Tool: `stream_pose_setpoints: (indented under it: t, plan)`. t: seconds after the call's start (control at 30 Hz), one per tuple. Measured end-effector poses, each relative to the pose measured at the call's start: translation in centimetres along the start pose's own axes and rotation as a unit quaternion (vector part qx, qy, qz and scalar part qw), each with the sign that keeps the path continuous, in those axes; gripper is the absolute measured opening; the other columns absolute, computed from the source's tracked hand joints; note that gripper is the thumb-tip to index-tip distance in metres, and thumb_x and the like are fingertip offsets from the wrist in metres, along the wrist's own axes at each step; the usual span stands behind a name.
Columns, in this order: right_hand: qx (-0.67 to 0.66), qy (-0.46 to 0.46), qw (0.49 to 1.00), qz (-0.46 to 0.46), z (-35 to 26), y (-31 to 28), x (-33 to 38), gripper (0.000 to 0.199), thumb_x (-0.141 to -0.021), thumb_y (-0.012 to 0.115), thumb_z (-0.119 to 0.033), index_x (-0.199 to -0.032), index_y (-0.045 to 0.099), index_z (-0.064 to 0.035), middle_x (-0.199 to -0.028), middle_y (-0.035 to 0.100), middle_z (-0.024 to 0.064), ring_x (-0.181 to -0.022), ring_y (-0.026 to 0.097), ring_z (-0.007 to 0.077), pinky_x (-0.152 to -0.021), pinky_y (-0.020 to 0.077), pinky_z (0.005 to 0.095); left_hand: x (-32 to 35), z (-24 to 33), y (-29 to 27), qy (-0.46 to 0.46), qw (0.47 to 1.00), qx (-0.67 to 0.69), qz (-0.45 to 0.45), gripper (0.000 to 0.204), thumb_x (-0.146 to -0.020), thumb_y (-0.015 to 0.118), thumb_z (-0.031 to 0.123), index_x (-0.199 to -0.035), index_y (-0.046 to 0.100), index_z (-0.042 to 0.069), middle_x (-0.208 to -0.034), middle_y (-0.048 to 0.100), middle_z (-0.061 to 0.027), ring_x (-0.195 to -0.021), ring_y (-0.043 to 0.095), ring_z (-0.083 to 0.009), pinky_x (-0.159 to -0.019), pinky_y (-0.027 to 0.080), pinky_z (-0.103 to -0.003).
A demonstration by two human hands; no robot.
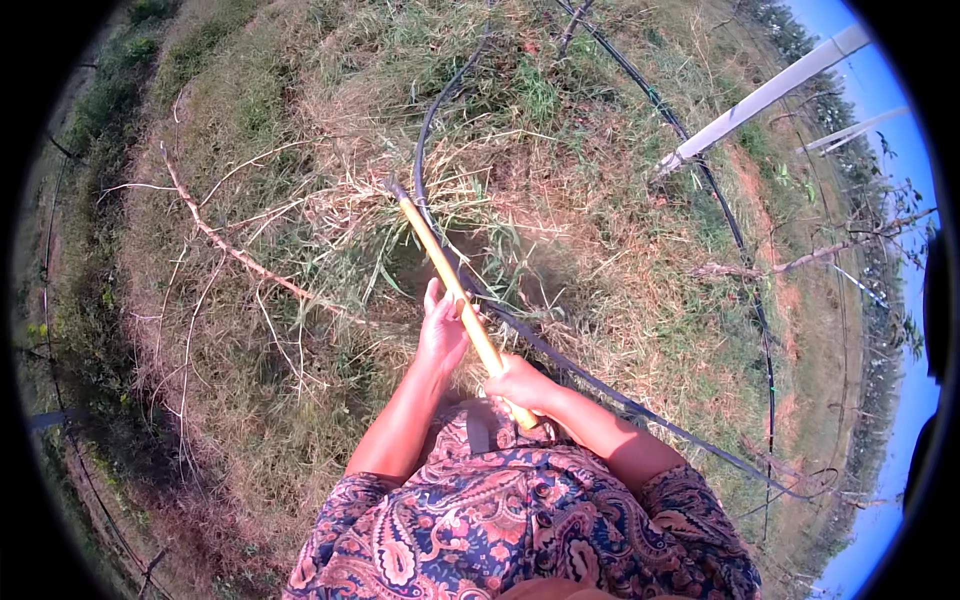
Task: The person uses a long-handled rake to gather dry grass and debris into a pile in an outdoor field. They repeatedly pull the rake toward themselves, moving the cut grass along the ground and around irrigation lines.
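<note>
A long-handled tool with a yellow shaft (435, 250) slants from my waist up and away to the left. Its dark head (394, 186) meets a tuft of cut and green grass (370, 215), and the blade's shape cannot be made out. My right hand (522, 385) wraps round the shaft close to its butt end. Farther up, my left hand (442, 330) holds the shaft from its left side, one finger pointing upward. Right beside the shaft runs a black hose (545, 345), which passes close to the tool's head.
A bare, forked dry branch (235, 250) lies over the grass on the left. A pale post (765, 97) leans at the upper right, with a second black hose (735, 225) passing its base. Thin twiggy stems (810, 257) stick out at the right.
</note>
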State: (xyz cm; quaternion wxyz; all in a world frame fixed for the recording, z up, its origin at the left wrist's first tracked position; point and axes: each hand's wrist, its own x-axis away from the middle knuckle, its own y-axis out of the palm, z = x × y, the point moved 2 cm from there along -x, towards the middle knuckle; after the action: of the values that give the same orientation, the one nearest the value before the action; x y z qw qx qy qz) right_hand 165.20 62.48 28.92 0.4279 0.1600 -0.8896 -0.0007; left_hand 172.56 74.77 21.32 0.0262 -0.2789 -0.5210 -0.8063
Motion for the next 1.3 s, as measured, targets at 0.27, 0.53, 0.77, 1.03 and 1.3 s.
stream_pose_setpoints:
  t: [0.27, 0.53, 0.77, 1.03, 1.3]
  plan:
    - [-0.093, 0.088, 0.983, -0.132, 0.4, 3.9, -3.5, 0.016, -0.075, 0.051, -0.004, -0.089, 0.044, -0.0023, -0.058, 0.046, 0.0048, -0.041, 0.045, 0.013, -0.036, 0.0377, 0.0273, 3.6, 0.7, -3.8, 0.023, 0.985, -0.058, 0.161, 0.026, -0.089, 0.045, 0.0, -0.11, 0.036, 0.012, -0.081, 0.048, -0.0072, -0.061, 0.049, -0.015, -0.051, 0.048, -0.028]
    - [-0.123, -0.001, 0.98, -0.158, 0.6, 3.0, 1.2, 0.017, -0.076, 0.053, -0.004, -0.089, 0.044, 0.0005, -0.057, 0.047, 0.0053, -0.04, 0.047, 0.014, -0.037, 0.0381, 0.0282, 7.9, 1.0, 3.8, 0.023, 0.989, -0.108, 0.101, 0.061, -0.087, 0.044, -0.002, -0.136, 0.016, 0.023, -0.087, 0.047, -0.0054, -0.067, 0.05, -0.0137, -0.054, 0.047, -0.028]
    - [-0.04, -0.014, 0.988, -0.148, 1.0, -0.9, 3.9, 0.02, -0.074, 0.056, 0.0, -0.091, 0.047, 0.001, -0.066, 0.051, 0.0048, -0.048, 0.052, 0.0107, -0.041, 0.0414, 0.0261, 9.8, 0.0, 6.9, 0.017, 0.989, -0.143, -0.025, 0.06, -0.088, 0.045, -0.003, -0.134, 0.012, 0.016, -0.093, 0.047, -0.0083, -0.077, 0.055, -0.0203, -0.071, 0.052, -0.036]
    - [0.33, -0.108, 0.937, 0.023, 1.5, -1.3, 0.7, 0.034, -0.071, 0.067, -0.014, -0.097, 0.053, 0.0023, -0.075, 0.062, 0.0165, -0.069, 0.064, 0.027, -0.061, 0.0498, 0.0372, 6.3, -2.0, -1.8, -0.109, 0.99, -0.09, 0.023, 0.033, -0.088, 0.055, 0.007, -0.113, 0.035, 0.012, -0.097, 0.052, -0.0117, -0.094, 0.057, -0.0286, -0.084, 0.049, -0.046]
    - [0.466, -0.163, 0.831, 0.256, 4.9, -4.3, 0.3, 0.036, -0.074, 0.066, -0.023, -0.098, 0.047, -0.0057, -0.072, 0.063, 0.0205, -0.068, 0.063, 0.0401, -0.062, 0.0512, 0.049, 5.0, -2.5, 1.0, -0.182, 0.945, -0.257, -0.089, 0.041, -0.09, 0.059, 0.03, -0.122, 0.044, 0.009, -0.118, 0.055, -0.0074, -0.111, 0.053, -0.0209, -0.092, 0.044, -0.04]
